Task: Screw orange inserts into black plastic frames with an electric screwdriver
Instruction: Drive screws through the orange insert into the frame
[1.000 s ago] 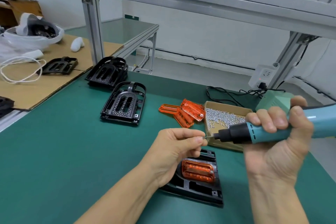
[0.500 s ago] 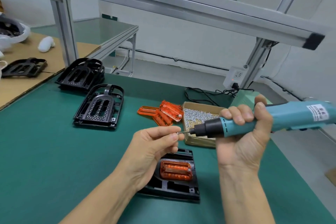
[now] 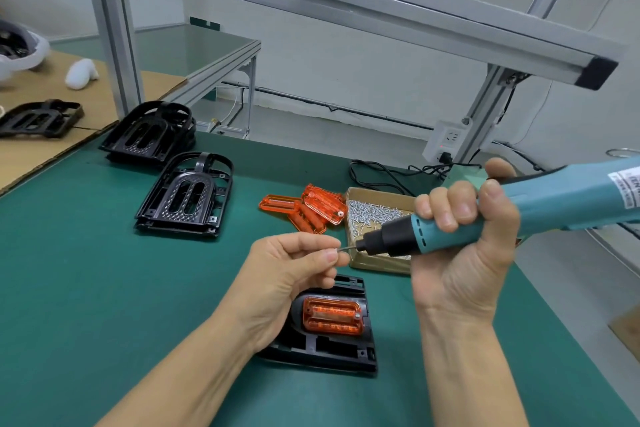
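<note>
Your right hand (image 3: 464, 253) is wrapped tight round the teal electric screwdriver (image 3: 502, 215), barrel held up off the mat, bit (image 3: 348, 247) pointing to 9 o'clock. Your left hand (image 3: 287, 274) pinches something small at the bit tip, probably a screw being loaded; too small to confirm.

The working frame (image 3: 332, 347) lies flat on the green mat (image 3: 104, 288) at 6 o'clock from the bit, partly under your left hand. An orange insert (image 3: 332, 317) is seated in its pocket. There's a small bright spot at the insert's 3 o'clock edge, which could be a screw already in; can't tell for sure. The other fixing points aren't readable.

So my read: this unit is mid-fastening, insert placed, at least one screw to go.

Left to do, as far as visible:
- Loose orange inserts (image 3: 311, 210) piled at 12 o'clock from your left hand, just beside the screw box (image 3: 377, 239).
- Bare black frames (image 3: 187, 198) at 10 o'clock, a second stack (image 3: 149, 135) behind them, none with orange in them.

Most of the batch looks undone.
</note>
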Demonstrator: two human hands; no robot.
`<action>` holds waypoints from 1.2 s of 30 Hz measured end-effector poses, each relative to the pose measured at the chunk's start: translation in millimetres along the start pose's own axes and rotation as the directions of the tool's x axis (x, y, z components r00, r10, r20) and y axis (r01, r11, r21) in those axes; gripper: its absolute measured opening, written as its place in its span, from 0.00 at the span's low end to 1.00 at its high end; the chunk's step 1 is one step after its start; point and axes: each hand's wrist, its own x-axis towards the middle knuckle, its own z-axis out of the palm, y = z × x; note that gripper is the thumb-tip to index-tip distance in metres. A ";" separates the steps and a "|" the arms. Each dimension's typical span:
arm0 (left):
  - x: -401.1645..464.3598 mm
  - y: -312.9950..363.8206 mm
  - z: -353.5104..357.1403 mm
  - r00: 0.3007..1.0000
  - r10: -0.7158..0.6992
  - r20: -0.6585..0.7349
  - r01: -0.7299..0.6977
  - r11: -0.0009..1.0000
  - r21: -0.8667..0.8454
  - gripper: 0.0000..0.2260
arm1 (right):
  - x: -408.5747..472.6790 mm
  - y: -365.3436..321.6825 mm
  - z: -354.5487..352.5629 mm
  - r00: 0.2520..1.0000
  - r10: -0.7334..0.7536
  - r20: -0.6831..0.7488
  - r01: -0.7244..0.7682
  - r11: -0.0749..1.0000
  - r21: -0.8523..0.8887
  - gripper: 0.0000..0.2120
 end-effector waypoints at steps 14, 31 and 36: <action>1.2 4.5 -6.0 0.998 0.027 0.050 -0.035 0.984 0.177 0.11 | 1.5 3.7 -0.2 0.997 0.011 -0.082 -0.010 1.000 0.020 0.06; 14.1 8.6 -41.6 0.991 -0.090 -0.095 0.124 0.397 0.909 0.16 | -15.3 28.3 -4.7 0.937 0.344 0.065 -0.313 0.907 -0.281 0.08; 15.6 5.8 -42.3 0.993 -0.090 -0.082 0.109 0.353 0.929 0.19 | -14.2 36.7 -4.5 0.928 0.365 0.074 -0.321 0.884 -0.340 0.07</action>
